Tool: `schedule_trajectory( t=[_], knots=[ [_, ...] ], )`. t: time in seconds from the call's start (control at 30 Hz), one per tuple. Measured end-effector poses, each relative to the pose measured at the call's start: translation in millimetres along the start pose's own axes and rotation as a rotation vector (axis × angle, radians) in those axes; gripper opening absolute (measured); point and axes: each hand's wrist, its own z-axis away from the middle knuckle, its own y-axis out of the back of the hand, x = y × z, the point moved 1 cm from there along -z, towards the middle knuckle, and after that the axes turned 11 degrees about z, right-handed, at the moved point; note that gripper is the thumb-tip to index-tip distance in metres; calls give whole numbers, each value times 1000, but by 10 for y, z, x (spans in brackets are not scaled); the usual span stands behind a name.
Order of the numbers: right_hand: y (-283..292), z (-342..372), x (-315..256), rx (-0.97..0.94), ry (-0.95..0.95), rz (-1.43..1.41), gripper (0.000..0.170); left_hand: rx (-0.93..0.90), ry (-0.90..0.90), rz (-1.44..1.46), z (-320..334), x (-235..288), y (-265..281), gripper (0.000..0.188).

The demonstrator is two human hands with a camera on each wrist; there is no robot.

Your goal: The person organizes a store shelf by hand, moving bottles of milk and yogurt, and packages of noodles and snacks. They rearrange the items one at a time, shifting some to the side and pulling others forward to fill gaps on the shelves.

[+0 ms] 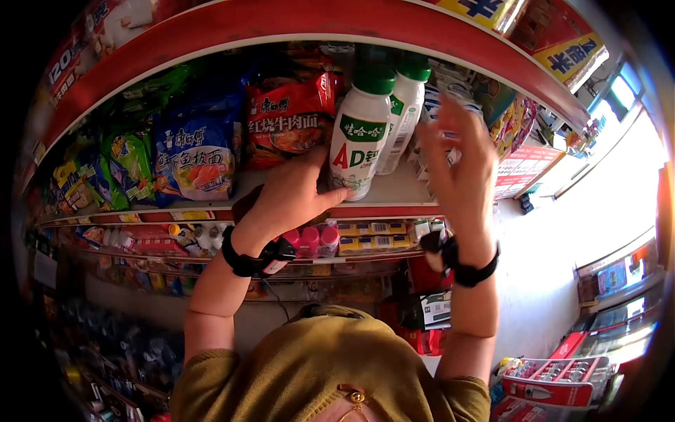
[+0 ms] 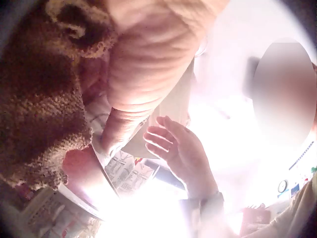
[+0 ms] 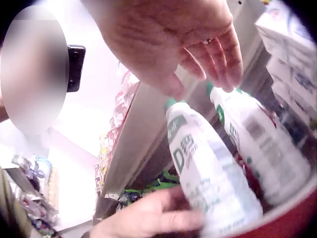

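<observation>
Two white plastic drink bottles with green caps stand upright side by side on the shelf: a front bottle [image 1: 360, 133] and a rear bottle [image 1: 403, 119]. My left hand [image 1: 295, 190] holds the front bottle low down, thumb across its lower front, the other fingers hidden behind it. Brown knitted cloth [image 2: 44, 99] lies along the left palm; I cannot tell how it is held. To the right of the bottles my right hand [image 1: 460, 158] is raised, blurred, with fingers extended. In the right wrist view its fingertips [image 3: 229, 82] overlap the rear bottle's cap.
Left of the bottles stand a red noodle packet [image 1: 292, 116], a blue packet [image 1: 197, 151] and green packets [image 1: 129, 165]. A red shelf edge [image 1: 281, 35] curves overhead. Lower shelves hold pink-capped containers [image 1: 309, 240] and yellow boxes [image 1: 373, 235]. A red-and-white rack [image 1: 552, 383] stands at lower right.
</observation>
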Motion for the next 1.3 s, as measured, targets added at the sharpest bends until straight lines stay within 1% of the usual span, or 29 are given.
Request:
schedule_trajectory(
  t=[0.03, 0.07, 0.1, 0.13, 0.17, 0.2, 0.23, 0.27, 0.33, 0.37, 0.43, 0.47, 0.53, 0.57, 0.67, 0.7, 0.8, 0.83, 0.87, 0.93, 0.97, 1.0, 1.07, 1.13, 1.17, 1.2, 1.27, 1.3],
  knots=[
    [8, -141, 34, 3, -8, 4, 40, 39, -55, -8, -6, -32, -23, 58],
    [5, -293, 63, 55, 103, 122, 41, 79, -111, -16, -14, -41, -34, 55],
    [-5, -419, 90, 108, 214, 242, 42, 71, -116, -17, -20, -25, -35, 55],
    [-26, -513, 108, 113, 205, 246, 42, 64, -82, 55, -25, -4, -31, 56],
    [-75, -592, 113, -27, 157, 280, 43, 56, -47, 126, -29, 9, -33, 56],
    [-129, -657, 124, -167, 107, 310, 45, 46, -52, 124, -33, 8, -33, 56],
    [-189, -702, 154, -222, 100, 367, 39, 41, -53, 145, -37, -1, -28, 56],
    [-220, -716, 199, -219, 93, 369, 39, 38, -53, 167, -39, -9, -26, 57],
    [-254, -713, 238, -87, 302, 312, 33, 39, -61, 145, -28, -18, -35, 57],
    [-195, -700, 207, -88, 300, 313, 33, 49, -65, 125, -24, -24, -36, 57],
    [-16, -650, 122, -215, 213, 287, 31, 56, -63, 103, -17, -38, -41, 57],
    [22, -624, 144, -223, 212, 289, 31, 61, -63, 79, -10, -44, -50, 57],
    [117, -580, 208, -196, 312, 235, 35, 70, -73, 76, -11, -39, -60, 56],
    [170, -583, 236, -251, 289, 189, 36, 78, -90, 64, -16, -33, -66, 55],
    [258, -517, 259, -304, 230, 116, 36, 106, -71, 25, -45, 1, -127, 52],
    [225, -506, 279, -290, 251, 96, 37, 99, -72, 25, -50, 26, -146, 52],
    [217, -470, 345, -285, 216, 41, 39, 118, -94, -7, -98, 94, -202, 52],
    [278, -438, 354, -356, 103, 7, 41, 119, -55, 35, -93, 74, -214, 53],
    [325, -381, 388, -350, 93, 15, 41, 118, -17, 76, -89, 53, -223, 54],
    [434, -246, 515, -105, 134, -22, 43, 108, -22, 80, -81, 53, -234, 54],
    [523, -170, 634, -81, 127, 21, 52, 116, -24, 80, -77, 79, -236, 54],
    [557, -49, 740, -80, 126, 27, 52, 125, -26, 80, -72, 92, -237, 54],
    [534, 263, 968, -53, -151, -63, 63, 128, -40, 67, -79, 77, -242, 54],
    [368, 591, 1113, -189, -295, -146, 76, 112, 0, 76, -76, 119, -236, 54],
    [246, 728, 1231, -289, -379, -109, 73, 98, 12, 50, -75, 126, -230, 55],
    [149, 781, 1197, -327, -410, -214, 67, 93, 4, 49, -77, 128, -238, 55],
    [62, 812, 1091, -277, -408, -185, 59, 137, -47, 46, -81, 123, -254, 56],
    [60, 801, 1022, -278, -419, -191, 60, 133, -30, 44, -81, 114, -259, 56]
  ],
)
